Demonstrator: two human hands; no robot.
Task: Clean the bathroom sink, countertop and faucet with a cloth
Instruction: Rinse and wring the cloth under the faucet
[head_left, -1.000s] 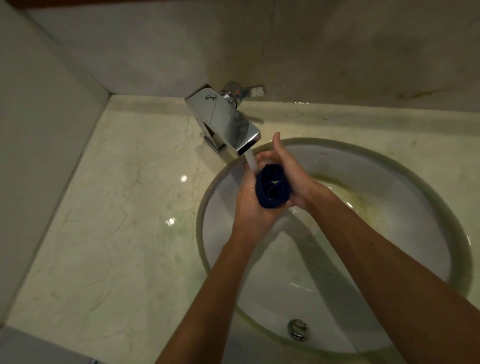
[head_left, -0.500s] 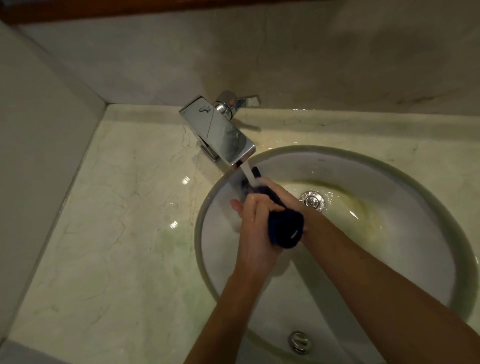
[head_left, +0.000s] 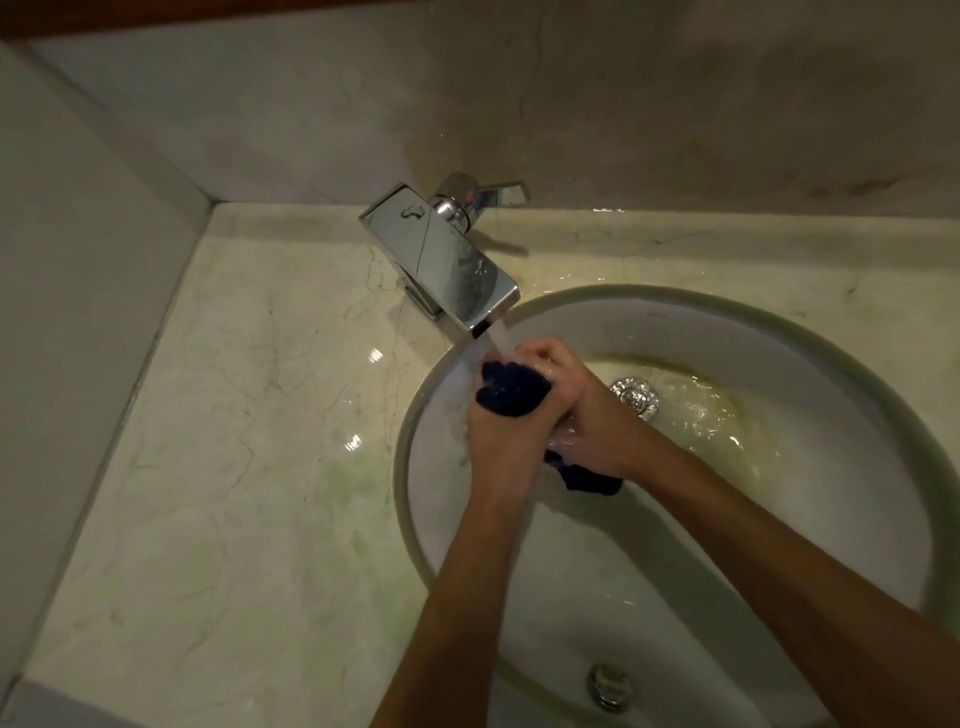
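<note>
Seemingly unlabelled, cloth under faucet.

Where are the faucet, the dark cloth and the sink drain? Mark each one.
faucet (head_left: 441, 254), head view: top face of the chrome spout.
dark cloth (head_left: 511, 389), head view: bunched upper end, gripped between both hands.
sink drain (head_left: 635, 396), head view: metal centre under the running water.

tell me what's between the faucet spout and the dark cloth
A stream of running water drops from the faucet onto the cloth; head view.
</note>
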